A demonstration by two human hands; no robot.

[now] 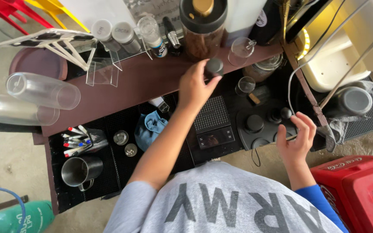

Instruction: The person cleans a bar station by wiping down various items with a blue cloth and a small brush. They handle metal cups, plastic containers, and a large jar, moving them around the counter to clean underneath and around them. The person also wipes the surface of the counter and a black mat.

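Left hand point(194, 88) fingers pinch the dark round tamper point(214, 67); keep it level. Right hand point(298, 136) fingers spread, holding nothing, beside 1 black knob point(286, 113).

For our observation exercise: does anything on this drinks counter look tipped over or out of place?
Two clear plastic cups lie on their sides at the counter's left end, one overhanging its edge. A blue cloth sits crumpled on the black mat. The left hand grips a dark-capped jar.
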